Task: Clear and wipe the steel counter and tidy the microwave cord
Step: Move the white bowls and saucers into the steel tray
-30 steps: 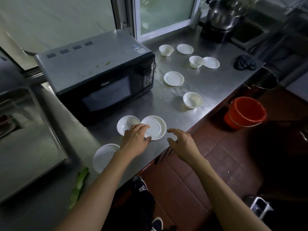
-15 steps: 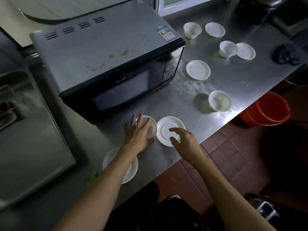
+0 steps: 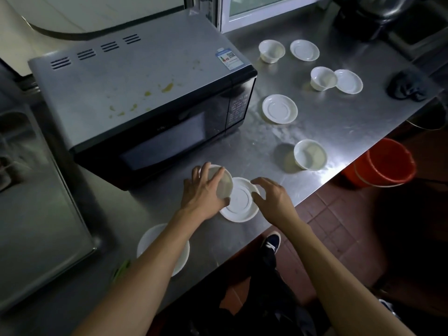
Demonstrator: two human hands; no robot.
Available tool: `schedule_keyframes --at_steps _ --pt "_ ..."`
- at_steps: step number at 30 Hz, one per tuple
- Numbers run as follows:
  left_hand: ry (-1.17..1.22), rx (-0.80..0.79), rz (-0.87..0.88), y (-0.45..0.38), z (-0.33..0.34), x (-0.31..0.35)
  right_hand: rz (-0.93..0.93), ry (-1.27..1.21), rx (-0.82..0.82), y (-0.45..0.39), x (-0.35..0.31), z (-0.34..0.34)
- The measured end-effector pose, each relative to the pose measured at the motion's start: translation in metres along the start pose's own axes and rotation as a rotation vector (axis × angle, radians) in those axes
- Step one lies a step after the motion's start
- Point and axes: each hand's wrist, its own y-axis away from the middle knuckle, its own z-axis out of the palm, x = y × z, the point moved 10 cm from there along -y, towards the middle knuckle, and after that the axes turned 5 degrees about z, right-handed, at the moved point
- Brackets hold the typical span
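We have our left hand (image 3: 202,190) curled around a small white bowl (image 3: 221,181) on the steel counter (image 3: 339,132), just in front of the microwave (image 3: 145,100), fingers wrapped over its rim. Our right hand (image 3: 271,197) hovers with loosely bent fingers at the edge of the white saucer (image 3: 240,202) beside that bowl; we cannot tell whether the fingertips touch it. Beyond our fingers lie more bowls and saucers, and a dark cloth (image 3: 407,87) far right.
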Motion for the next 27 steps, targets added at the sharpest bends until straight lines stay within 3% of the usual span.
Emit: schedule_keyframes --at_steps 12,19,27 --pt "-0.061 -0.027 0.071 -0.085 0.003 0.103 0.074 0.189 0.083 -0.068 0.108 -0.082" --pt "-0.082 -0.038 0.011 -0.129 0.016 0.142 0.078 0.299 -0.019 -0.122 0.155 -0.092" --pt "-0.083 -0.042 -0.121 -0.137 0.019 0.146 0.03 0.421 -0.257 -0.153 0.169 -0.072"
